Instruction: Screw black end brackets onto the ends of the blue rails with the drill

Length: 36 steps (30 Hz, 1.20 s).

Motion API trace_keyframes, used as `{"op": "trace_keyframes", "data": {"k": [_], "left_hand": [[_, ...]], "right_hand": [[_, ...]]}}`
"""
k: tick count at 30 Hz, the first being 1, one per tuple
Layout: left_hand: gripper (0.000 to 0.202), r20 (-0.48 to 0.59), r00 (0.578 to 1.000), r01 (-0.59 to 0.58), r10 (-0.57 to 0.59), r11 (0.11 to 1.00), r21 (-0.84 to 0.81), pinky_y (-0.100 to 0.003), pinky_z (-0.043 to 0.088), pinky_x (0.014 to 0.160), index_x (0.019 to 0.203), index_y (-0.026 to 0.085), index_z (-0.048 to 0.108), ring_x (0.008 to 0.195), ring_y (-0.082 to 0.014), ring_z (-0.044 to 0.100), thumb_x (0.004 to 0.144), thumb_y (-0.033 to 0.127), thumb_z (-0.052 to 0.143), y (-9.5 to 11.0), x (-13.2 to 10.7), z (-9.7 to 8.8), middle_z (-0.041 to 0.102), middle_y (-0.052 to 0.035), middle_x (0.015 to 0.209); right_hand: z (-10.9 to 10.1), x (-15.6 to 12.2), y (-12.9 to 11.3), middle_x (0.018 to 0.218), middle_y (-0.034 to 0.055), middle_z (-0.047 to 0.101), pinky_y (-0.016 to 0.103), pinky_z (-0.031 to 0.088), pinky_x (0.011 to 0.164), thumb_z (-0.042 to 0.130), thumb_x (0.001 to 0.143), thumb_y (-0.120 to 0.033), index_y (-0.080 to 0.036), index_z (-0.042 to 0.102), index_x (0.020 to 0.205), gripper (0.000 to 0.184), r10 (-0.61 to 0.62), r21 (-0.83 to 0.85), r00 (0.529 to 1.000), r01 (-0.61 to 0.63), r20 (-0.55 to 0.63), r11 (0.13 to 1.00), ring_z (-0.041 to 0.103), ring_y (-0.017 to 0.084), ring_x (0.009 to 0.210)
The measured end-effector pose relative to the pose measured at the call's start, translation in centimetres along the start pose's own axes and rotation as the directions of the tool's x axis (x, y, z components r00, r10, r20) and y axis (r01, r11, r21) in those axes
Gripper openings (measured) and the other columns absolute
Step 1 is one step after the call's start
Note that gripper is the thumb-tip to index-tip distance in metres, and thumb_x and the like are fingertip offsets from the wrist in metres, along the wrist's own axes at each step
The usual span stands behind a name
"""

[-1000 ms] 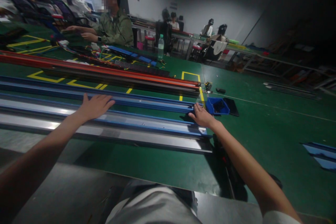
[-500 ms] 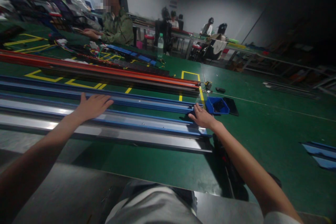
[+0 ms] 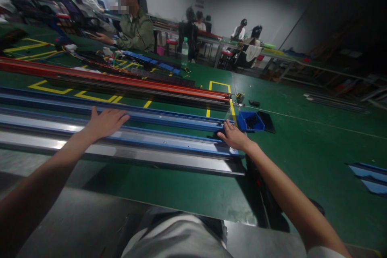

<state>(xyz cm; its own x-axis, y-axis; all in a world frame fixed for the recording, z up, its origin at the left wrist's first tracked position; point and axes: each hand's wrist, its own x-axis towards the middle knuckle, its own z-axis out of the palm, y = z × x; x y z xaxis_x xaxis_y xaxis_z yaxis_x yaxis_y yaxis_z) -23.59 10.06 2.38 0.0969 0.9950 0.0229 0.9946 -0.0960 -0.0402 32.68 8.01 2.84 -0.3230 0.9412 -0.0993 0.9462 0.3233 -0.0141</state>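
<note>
Long metal channels lie side by side across the green table. My left hand [image 3: 106, 122] is open, its fingers spread over the farther blue channel [image 3: 169, 120] and its palm above the middle channel [image 3: 178, 140], which has blue edges and a silvery inside. At the right ends of these two, my right hand [image 3: 233, 134] stretches out open, fingertips at the end of the farther blue channel. Whether either palm presses down, I cannot tell. A silver channel [image 3: 181, 162] lies nearest me, with neither hand on it.
Beyond are an orange-red rail [image 3: 151, 84], loose wires and a bottle [image 3: 184, 51]. A blue bin [image 3: 250, 121] with small dark parts stands right of my right hand, beside a black flat piece [image 3: 266, 122]. Across the table sits a person in a green jacket [image 3: 136, 30].
Both of my hands stay almost in place on the channels, with only a tiny shift of the left one. The channels have not visibly moved.
</note>
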Motion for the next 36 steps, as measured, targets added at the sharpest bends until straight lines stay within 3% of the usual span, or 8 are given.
{"op": "trace_keyframes", "data": {"k": [11, 16, 23, 27, 36], "left_hand": [[0.063, -0.005, 1.000, -0.001, 0.001, 1.000, 0.000, -0.086, 0.009, 0.115, 0.146, 0.016, 0.056, 0.139, -0.0418, 0.051, 0.104, 0.052, 0.027, -0.1, -0.2, -0.1, 0.059, -0.0176, 0.151], [0.062, 0.003, 1.000, -0.008, 0.008, 1.000, -0.003, -0.087, 0.007, 0.114, 0.145, 0.020, 0.058, 0.139, -0.0410, 0.051, 0.104, 0.053, 0.025, -0.4, -0.3, -0.2, 0.059, -0.0147, 0.152], [0.061, 0.028, 1.000, -0.001, 0.001, 1.000, -0.003, -0.087, 0.008, 0.114, 0.141, 0.021, 0.061, 0.139, -0.0403, 0.052, 0.104, 0.053, 0.024, -0.3, -0.2, -0.7, 0.061, -0.0139, 0.149], [0.061, 0.039, 0.999, -0.004, 0.004, 1.000, -0.002, -0.086, 0.010, 0.114, 0.138, 0.023, 0.064, 0.138, -0.0405, 0.053, 0.104, 0.052, 0.023, -0.4, -0.1, -0.8, 0.062, -0.0139, 0.148], [0.060, 0.007, 0.999, -0.037, 0.037, 0.999, 0.016, -0.083, 0.016, 0.114, 0.134, 0.024, 0.068, 0.135, -0.0417, 0.055, 0.103, 0.052, 0.026, -1.1, -0.1, -0.4, 0.066, -0.0134, 0.143]], "right_hand": [[-0.2, -0.6, -0.2, 0.170, 0.0282, 0.024, 0.050, 0.031, 0.127, 0.018, 0.104, -0.068, 0.006, 0.028, 0.162, 0.095, -0.008, 0.009, 1.000, 0.008, 0.002, 1.000, 0.027, 0.039, 0.158], [-0.2, -1.0, -0.3, 0.170, 0.0254, 0.025, 0.048, 0.030, 0.128, 0.016, 0.102, -0.072, 0.003, 0.027, 0.164, 0.098, -0.011, 0.021, 1.000, 0.011, 0.006, 1.000, 0.026, 0.037, 0.159], [-0.3, -1.6, -0.7, 0.170, 0.0298, 0.022, 0.051, 0.031, 0.127, 0.011, 0.100, -0.077, 0.007, 0.027, 0.163, 0.107, -0.004, 0.024, 1.000, 0.004, 0.007, 1.000, 0.027, 0.040, 0.158], [-0.3, -1.9, -0.8, 0.171, 0.0264, 0.023, 0.050, 0.031, 0.127, 0.012, 0.099, -0.079, 0.002, 0.027, 0.164, 0.105, -0.008, 0.026, 1.000, 0.008, 0.008, 1.000, 0.028, 0.039, 0.158], [-0.4, -2.5, -1.0, 0.170, 0.0284, 0.021, 0.051, 0.029, 0.128, 0.022, 0.093, -0.087, 0.004, 0.028, 0.164, 0.115, -0.015, 0.016, 1.000, 0.014, 0.023, 1.000, 0.026, 0.042, 0.157]]}}
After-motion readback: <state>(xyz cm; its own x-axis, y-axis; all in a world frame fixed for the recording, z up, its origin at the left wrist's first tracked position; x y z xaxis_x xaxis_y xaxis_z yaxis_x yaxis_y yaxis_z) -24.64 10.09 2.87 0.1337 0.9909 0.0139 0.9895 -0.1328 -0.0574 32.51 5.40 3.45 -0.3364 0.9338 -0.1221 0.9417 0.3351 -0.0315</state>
